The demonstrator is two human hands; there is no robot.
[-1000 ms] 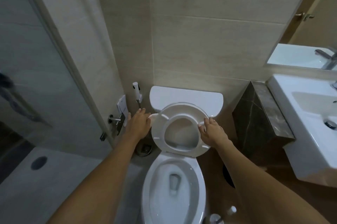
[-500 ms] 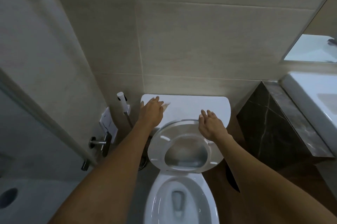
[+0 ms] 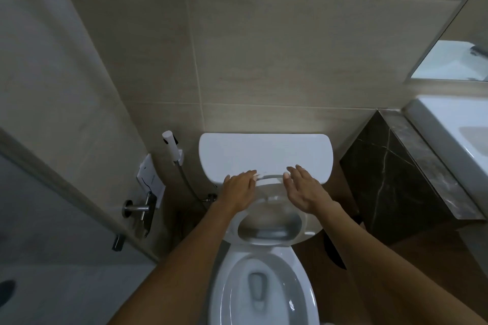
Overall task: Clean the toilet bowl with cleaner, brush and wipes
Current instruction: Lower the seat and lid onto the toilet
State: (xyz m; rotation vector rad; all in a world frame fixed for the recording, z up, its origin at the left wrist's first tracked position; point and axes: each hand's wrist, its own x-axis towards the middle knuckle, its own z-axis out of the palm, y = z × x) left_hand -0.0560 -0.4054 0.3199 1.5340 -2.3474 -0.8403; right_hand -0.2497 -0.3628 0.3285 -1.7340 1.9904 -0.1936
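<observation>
The white toilet bowl [image 3: 303, 295] lies open below me, with water at its bottom. Its seat [image 3: 309, 229] and lid are raised and lean back against the white tank [image 3: 264, 153]. My left hand [image 3: 239, 192] lies flat on the upper left of the raised seat, fingers straight. My right hand [image 3: 306, 192] lies flat on the upper right of it, fingers straight too. Neither hand holds anything. No cleaner, brush or wipes are in view.
A bidet sprayer [image 3: 173, 147] hangs on the wall left of the tank, with a paper holder [image 3: 144, 208] beside it. A dark marble ledge [image 3: 412, 166] and a white sink [image 3: 459, 134] stand on the right. A glass shower panel [image 3: 39, 219] closes the left side.
Both hands have pushed the seat and lid up from half-raised to leaning against the tank, then slid toward each other along the top rim. The view has moved closer and tilted up.
</observation>
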